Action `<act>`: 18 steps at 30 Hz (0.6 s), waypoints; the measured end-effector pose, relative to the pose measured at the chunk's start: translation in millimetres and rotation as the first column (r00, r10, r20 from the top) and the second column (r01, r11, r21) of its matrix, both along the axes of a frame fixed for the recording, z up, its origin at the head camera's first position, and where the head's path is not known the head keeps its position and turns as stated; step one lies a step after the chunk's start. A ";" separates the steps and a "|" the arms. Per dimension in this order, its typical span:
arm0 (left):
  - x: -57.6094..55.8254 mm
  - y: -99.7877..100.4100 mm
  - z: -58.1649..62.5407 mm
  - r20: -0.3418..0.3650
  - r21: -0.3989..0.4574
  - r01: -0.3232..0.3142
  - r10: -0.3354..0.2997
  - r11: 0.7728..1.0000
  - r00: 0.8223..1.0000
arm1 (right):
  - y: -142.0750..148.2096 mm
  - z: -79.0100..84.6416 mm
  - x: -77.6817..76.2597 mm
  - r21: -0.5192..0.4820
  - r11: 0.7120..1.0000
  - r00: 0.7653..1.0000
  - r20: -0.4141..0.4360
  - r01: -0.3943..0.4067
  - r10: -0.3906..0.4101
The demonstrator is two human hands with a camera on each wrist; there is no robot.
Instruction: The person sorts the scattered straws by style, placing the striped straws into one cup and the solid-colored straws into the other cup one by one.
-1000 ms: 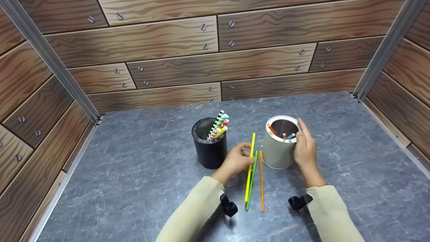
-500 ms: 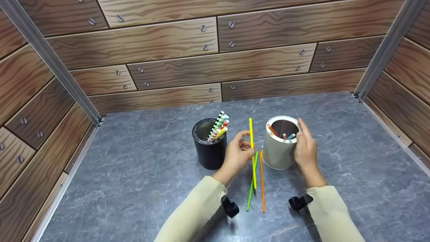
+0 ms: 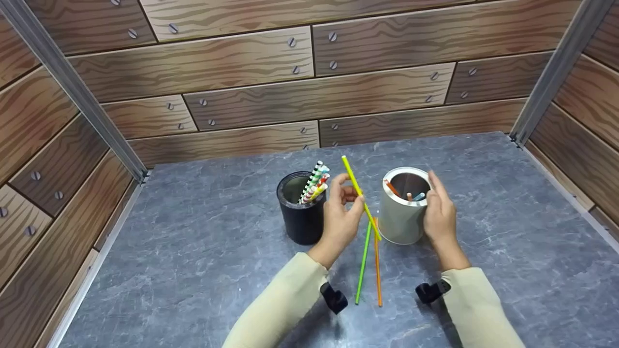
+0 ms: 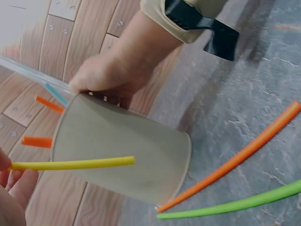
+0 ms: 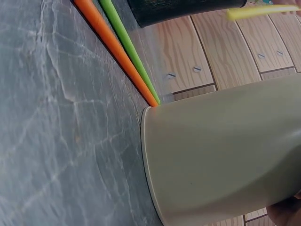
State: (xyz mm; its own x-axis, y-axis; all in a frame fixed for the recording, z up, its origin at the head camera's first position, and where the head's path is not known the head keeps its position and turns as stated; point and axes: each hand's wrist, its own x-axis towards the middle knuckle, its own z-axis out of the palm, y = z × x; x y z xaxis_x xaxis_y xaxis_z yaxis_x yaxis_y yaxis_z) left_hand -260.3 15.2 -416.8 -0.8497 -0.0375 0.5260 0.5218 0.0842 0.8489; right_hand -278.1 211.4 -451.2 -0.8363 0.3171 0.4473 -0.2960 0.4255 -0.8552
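My left hand [image 3: 342, 212] pinches a yellow straw [image 3: 355, 182] between thumb and fingers, between the two cups. The straw tilts, its upper end to the left; its lower end [image 4: 117, 161] overlaps the white cup's wall in the left wrist view. My right hand [image 3: 440, 220] holds the white cup [image 3: 400, 222] from its right side, near the rim. Orange and blue straw ends [image 4: 56, 94] show at that cup's mouth. A green straw [image 3: 363, 266] and an orange straw [image 3: 378, 270] lie on the table before the cups, their far ends close together by the white cup's base.
A black cup [image 3: 302, 222] stands left of my left hand, with several striped straws [image 3: 314, 181] leaning right in it. The grey marbled table [image 3: 193, 251] is bounded by wood-patterned walls [image 3: 242, 63] and metal corner posts [image 3: 77, 92].
My left hand has lifted the yellow straw off the table and turned it, its top swinging left and its lower end right toward the white cup. The right hand stays at the cup.
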 end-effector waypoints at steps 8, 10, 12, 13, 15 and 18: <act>4.7 4.8 14.3 -0.154 0.176 0.016 0.011 0.984 0.988 | -0.2 -3.0 -1.0 0.005 1.000 0.999 -0.032 0.011 -0.010; 5.5 6.0 15.8 -0.200 0.222 0.028 0.018 0.975 0.980 | 0.2 -3.3 -1.3 0.010 1.000 0.999 -0.033 0.011 -0.011; 6.1 7.3 17.8 -0.236 0.251 0.031 0.030 0.967 0.971 | 0.4 -3.1 -1.4 0.012 1.000 0.999 -0.035 0.012 -0.011; 6.4 7.9 19.0 -0.248 0.260 0.029 0.038 0.965 0.968 | 0.5 -2.9 -1.4 0.013 1.000 0.999 -0.036 0.011 -0.011; 6.7 9.1 21.6 -0.272 0.269 0.029 0.047 0.963 0.961 | 0.6 -2.5 -1.3 0.013 1.000 0.999 -0.035 0.010 -0.009; 6.6 10.8 25.1 -0.303 0.255 0.029 0.051 0.966 0.952 | 0.4 -2.1 -1.1 0.013 1.000 0.999 -0.039 0.005 -0.005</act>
State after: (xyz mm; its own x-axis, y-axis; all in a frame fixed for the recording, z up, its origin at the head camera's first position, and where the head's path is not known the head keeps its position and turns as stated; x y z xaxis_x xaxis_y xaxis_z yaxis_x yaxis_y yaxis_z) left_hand -253.7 26.0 -391.8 -0.6488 -0.2122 0.7308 0.7587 -0.1056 0.6429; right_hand -279.3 211.8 -453.3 -0.8164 0.3154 0.4837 -0.3269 0.4379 -0.8375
